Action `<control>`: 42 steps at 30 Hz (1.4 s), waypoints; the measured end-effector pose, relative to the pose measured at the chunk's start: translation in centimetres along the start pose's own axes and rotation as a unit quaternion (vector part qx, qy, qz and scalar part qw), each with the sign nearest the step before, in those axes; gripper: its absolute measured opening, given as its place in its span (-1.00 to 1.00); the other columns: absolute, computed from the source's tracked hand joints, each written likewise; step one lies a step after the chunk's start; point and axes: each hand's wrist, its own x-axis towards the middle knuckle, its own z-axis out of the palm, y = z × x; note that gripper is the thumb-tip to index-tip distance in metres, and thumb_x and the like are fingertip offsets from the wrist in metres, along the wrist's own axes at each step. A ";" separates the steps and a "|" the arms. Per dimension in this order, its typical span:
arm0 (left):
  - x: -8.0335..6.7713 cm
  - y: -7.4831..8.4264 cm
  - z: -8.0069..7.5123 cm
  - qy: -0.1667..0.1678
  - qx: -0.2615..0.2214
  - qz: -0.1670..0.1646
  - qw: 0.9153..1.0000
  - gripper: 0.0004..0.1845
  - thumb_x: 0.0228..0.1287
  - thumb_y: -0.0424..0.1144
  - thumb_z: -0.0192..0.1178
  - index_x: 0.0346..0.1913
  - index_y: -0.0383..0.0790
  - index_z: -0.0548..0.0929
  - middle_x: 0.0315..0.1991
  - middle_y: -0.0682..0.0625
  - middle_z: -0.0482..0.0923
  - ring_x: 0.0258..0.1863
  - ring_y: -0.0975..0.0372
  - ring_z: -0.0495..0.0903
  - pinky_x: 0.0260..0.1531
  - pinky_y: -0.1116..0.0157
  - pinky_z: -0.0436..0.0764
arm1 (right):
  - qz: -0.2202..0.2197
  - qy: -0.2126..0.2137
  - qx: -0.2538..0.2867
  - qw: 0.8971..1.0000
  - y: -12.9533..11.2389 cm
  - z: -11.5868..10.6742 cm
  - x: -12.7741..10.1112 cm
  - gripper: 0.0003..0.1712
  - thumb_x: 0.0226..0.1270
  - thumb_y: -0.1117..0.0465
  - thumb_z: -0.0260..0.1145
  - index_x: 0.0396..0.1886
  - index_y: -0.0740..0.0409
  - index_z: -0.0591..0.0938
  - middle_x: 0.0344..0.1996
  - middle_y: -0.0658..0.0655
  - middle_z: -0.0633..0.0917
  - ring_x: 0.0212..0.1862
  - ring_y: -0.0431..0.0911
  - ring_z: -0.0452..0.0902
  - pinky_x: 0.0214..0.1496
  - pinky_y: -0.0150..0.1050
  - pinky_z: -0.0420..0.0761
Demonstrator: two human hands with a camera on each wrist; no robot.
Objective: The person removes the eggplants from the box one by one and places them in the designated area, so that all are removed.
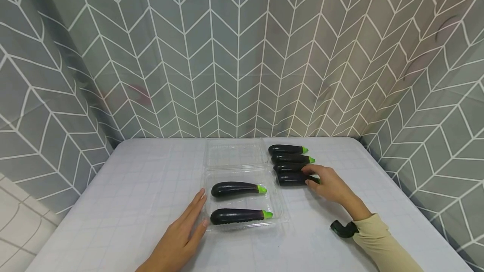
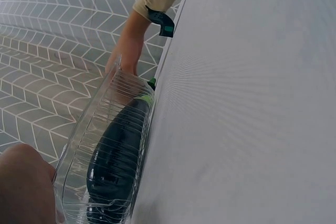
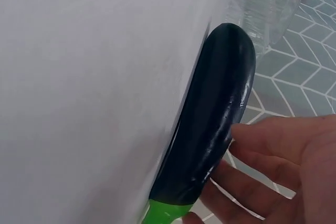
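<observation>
I take the clear plastic clamshell tray (image 1: pixel 242 196) as my landmark, lying open in the middle of the grey table (image 1: pixel 113 205). My left hand (image 1: pixel 181 234) lies flat on the table at the tray's near left corner, fingers straight and together, fingertips touching the tray's left wall; it holds nothing. In the left wrist view only a blurred bit of that hand shows at the bottom left, pressed against the ribbed plastic.

Two eggplants lie inside the tray's near half: one toward the far side (image 1: pixel 236 189) and one along the near edge (image 1: pixel 238 215), both with green stems pointing right. The tray's lid half (image 1: pixel 235 153) lies open just beyond them, with nothing visible in it.

Just right of the tray sits a row of four more eggplants. My right hand (image 1: pixel 328 184) is on the nearest of the row (image 1: pixel 293 179), fingers curled around its stem end (the stem itself is hidden under the fingers in the head view). The right wrist view shows that eggplant (image 3: pixel 210 124) lying on the table with fingers (image 3: pixel 247 177) wrapping beneath it and its green stem cut off at the bottom edge. I cannot tell whether it has lifted off the table. The three others (image 1: pixel 289 158) lie beyond it, side by side, the third's stem partly hidden by my hand.
</observation>
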 end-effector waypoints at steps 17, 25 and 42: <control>0.0 0.2 0.1 0.010 -0.003 0.009 1.000 -0.36 0.62 -0.06 0.14 0.61 -0.17 0.29 0.64 0.07 0.10 0.51 0.24 0.22 0.34 0.05 0.40 | 0.001 0.052 0.002 0.999 -1.9 -0.5 0.3 -0.67 0.34 0.43 0.43 0.08 0.35 0.69 0.01 0.26 0.74 0.09 0.20 0.66 0.14 0.21 0.62; -0.1 0.1 0.0 0.005 0.001 0.003 1.000 -0.35 0.62 -0.05 0.13 0.62 -0.17 0.27 0.65 0.09 0.07 0.52 0.24 0.21 0.35 0.07 0.39 | -0.063 0.080 0.026 0.994 -3.3 -0.3 1.0 -0.68 0.31 0.46 0.44 0.06 0.30 0.71 0.02 0.21 0.74 0.11 0.18 0.66 0.14 0.18 0.62; -0.2 0.3 0.0 0.010 -0.007 0.000 1.000 -0.35 0.60 -0.08 0.16 0.61 -0.20 0.29 0.64 0.06 0.09 0.51 0.21 0.21 0.34 0.05 0.40 | -0.148 0.078 0.041 0.985 -7.5 1.0 2.3 -0.67 0.33 0.45 0.44 0.09 0.27 0.70 0.04 0.13 0.73 0.15 0.09 0.64 0.11 0.12 0.66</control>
